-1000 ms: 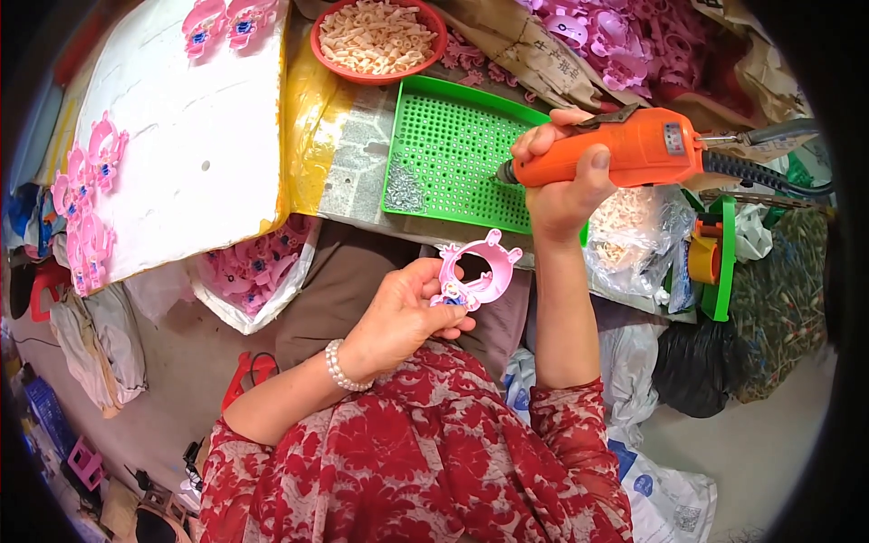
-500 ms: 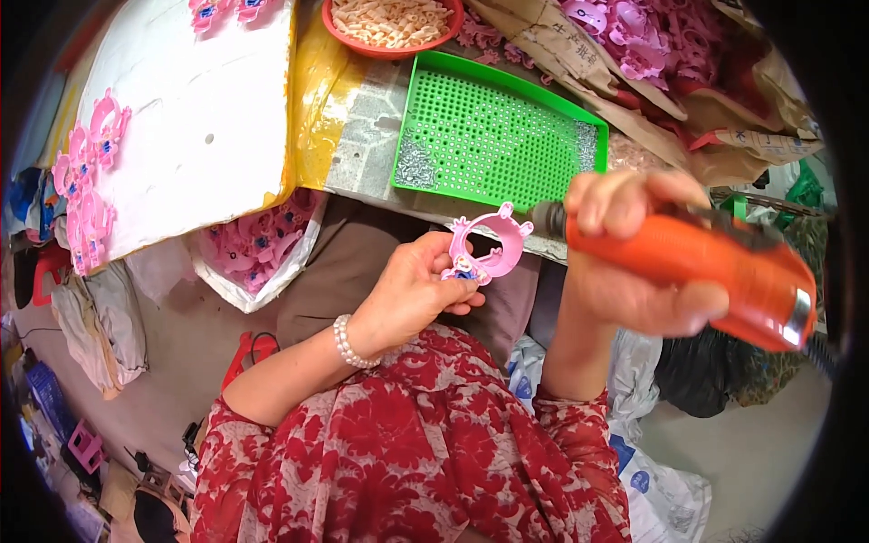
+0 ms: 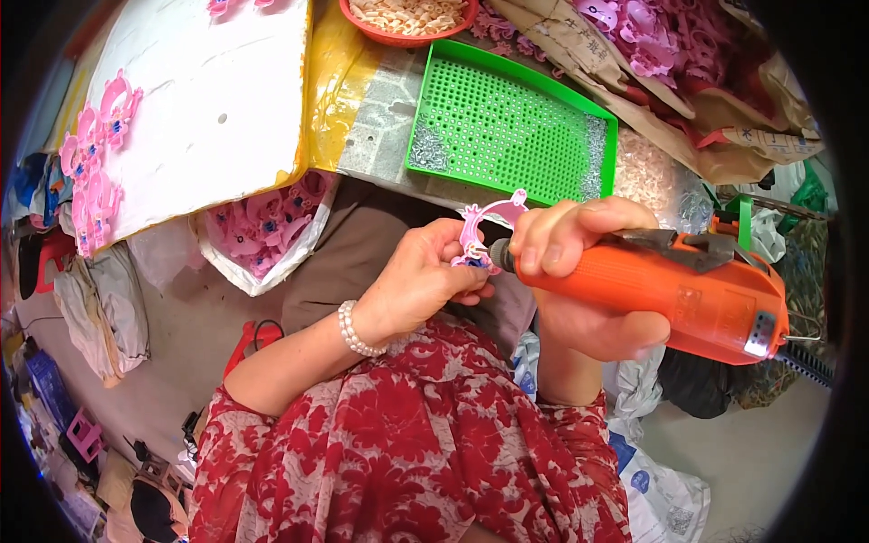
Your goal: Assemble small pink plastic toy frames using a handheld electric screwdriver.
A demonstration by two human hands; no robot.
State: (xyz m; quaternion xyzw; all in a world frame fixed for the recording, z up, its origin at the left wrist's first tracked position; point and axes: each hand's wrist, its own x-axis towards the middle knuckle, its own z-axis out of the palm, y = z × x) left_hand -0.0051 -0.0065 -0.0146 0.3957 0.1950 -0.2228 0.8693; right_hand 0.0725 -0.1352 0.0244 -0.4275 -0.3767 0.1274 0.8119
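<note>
My left hand (image 3: 421, 276) pinches a pink plastic ring-shaped part (image 3: 472, 226) with small knobs and a blue detail at its lower end. Wrapped round an orange electric screwdriver (image 3: 679, 294) is my right hand (image 3: 588, 271). The tool points left, and its tip meets the lower part of the pink piece beside my left fingertips. The exact contact spot is partly hidden by my fingers. Just beyond both hands lies a green perforated tray (image 3: 507, 118) with small screws (image 3: 429, 149) heaped in its left corner and more along its right end.
On the left, a white board (image 3: 208, 109) carries several pink parts (image 3: 90, 172). Below it sits a white-rimmed container (image 3: 299, 244) of pink pieces. A red bowl (image 3: 407, 36) of pale bits stands at the back, and a brown paper sack (image 3: 579, 54) lies back right.
My right hand has brought the screwdriver left and down until its tip reaches the pink part. The part has turned in my left hand. The whole view has shifted slightly.
</note>
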